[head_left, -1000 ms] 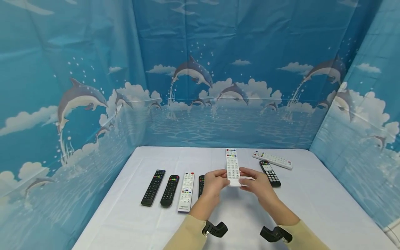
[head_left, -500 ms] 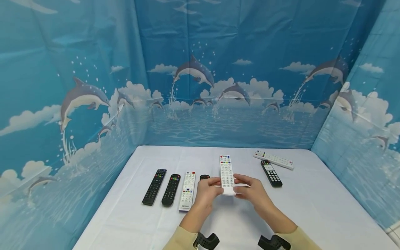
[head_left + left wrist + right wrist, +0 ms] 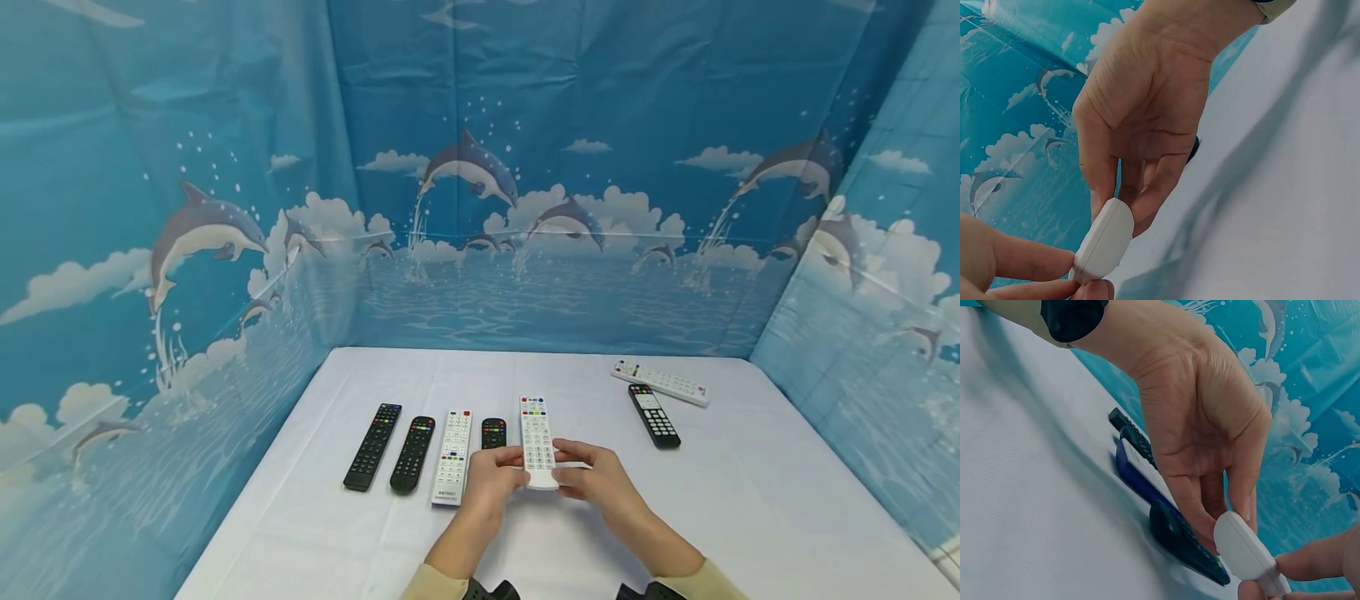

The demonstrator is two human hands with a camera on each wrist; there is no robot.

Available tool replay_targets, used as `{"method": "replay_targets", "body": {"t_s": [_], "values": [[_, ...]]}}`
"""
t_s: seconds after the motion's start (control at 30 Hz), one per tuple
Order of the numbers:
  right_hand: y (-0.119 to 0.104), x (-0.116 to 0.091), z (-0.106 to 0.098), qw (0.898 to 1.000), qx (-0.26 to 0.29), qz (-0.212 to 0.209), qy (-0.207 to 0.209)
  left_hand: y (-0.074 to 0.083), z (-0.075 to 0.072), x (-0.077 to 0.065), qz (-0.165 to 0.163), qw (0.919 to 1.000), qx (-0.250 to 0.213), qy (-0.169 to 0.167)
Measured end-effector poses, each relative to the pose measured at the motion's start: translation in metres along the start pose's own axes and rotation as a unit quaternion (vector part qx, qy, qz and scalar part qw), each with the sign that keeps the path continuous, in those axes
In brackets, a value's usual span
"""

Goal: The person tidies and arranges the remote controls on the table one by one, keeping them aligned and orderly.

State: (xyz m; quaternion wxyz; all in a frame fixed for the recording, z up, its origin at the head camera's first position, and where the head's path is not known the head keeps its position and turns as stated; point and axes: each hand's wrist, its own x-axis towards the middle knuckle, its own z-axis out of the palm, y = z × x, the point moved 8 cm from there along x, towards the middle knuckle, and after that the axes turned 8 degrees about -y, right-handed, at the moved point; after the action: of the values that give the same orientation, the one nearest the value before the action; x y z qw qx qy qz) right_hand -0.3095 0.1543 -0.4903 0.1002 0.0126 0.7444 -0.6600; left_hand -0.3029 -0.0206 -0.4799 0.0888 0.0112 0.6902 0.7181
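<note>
A white remote control [image 3: 538, 433] with colored buttons near its far end stands between my two hands. My left hand [image 3: 487, 487] pinches its near end from the left, and my right hand [image 3: 597, 486] pinches the same end from the right. In the left wrist view the near end of the white remote [image 3: 1107, 240] shows between both hands' fingers. The right wrist view shows that end of the remote [image 3: 1244, 547] too. Just left of it lies a short black remote [image 3: 493, 433], partly covered by my left hand. Whether the held remote touches the table cannot be told.
Further left lie a white remote [image 3: 452, 458], a black rounded remote [image 3: 412, 454] and a long black remote [image 3: 372, 447], side by side. At the back right, a white remote [image 3: 660, 382] lies slantwise beside a black remote [image 3: 654, 416]. Dolphin-print curtains [image 3: 555, 292] surround the white table [image 3: 750, 500].
Both hands have drawn the white remote to the left and nearer to me. More of the short black remote shows beyond my left hand. The remotes on the table have kept their places.
</note>
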Motion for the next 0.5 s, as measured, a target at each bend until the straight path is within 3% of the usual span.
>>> {"method": "replay_targets", "body": {"t_s": [0.5], "values": [[0.017, 0.003, 0.005, 0.999, 0.028, 0.027, -0.012, -0.004, -0.006, -0.001, 0.014, 0.9984, 0.055, 0.004]]}}
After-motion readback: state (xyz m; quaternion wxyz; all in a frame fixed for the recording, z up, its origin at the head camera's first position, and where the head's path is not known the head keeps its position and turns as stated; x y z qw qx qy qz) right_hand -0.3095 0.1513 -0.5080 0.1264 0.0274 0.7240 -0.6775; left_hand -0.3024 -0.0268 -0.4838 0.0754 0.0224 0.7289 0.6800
